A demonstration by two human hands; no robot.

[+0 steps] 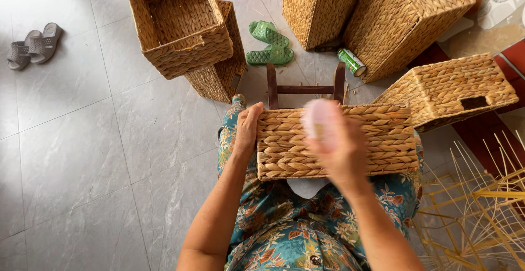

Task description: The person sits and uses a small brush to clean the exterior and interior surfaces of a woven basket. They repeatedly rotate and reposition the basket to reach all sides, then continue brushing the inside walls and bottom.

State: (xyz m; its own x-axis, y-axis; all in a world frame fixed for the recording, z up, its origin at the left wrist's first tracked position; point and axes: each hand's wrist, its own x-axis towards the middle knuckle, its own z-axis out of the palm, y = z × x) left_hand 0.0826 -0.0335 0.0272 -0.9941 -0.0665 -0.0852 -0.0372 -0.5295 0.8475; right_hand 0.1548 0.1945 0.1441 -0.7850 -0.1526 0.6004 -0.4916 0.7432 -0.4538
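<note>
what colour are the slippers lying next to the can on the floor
Green: the pair of slippers beside the can shows clearly in the head view, its only view.

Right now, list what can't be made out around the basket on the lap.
Head view only:
- Pink object in the right hand: motion-blurred, kind unclear.
- Woven basket interior: faces away.
- White sheet beneath it: mostly covered.
- Left hand fingertips: behind the basket's end.
- Yellow wire frame: cut off at the right edge.

Woven basket (pixel 337 142) on lap, w/ blurred pink object (pixel 317 120).
</note>
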